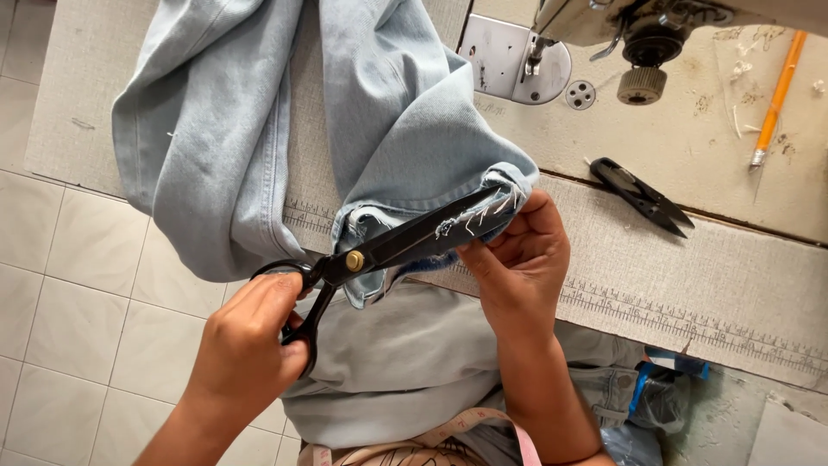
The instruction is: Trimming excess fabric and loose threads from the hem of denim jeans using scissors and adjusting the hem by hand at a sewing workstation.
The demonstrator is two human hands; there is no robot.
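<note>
While the left hand has its fingers through the loops of a pair of large black scissors, its grip is clenched on those handles, and the blades reach up and to the right across the frayed hem of a light blue denim garment. A brass-coloured pivot screw shows where the two blades cross. The right hand pinches the folded hem just beside the blade tips, thumb on the near side and fingers curled over the far side, so its grip is closed on the denim. Loose white threads stick out of the cut edge near the tips.

Most of the garment is draped over the front edge of the surface, hanging down on the left above a tiled floor and bunching in the person's lap. A printed ruler scale runs along the edge of the grey mat that covers the front of the surface.

Further back stands a sewing machine, with its metal needle plate just beside the denim. A small black thread snip lies on the surface to the right of the right hand, well apart from it. An orange pencil lies near the right edge. A pale measuring tape hangs at the person's chest.
</note>
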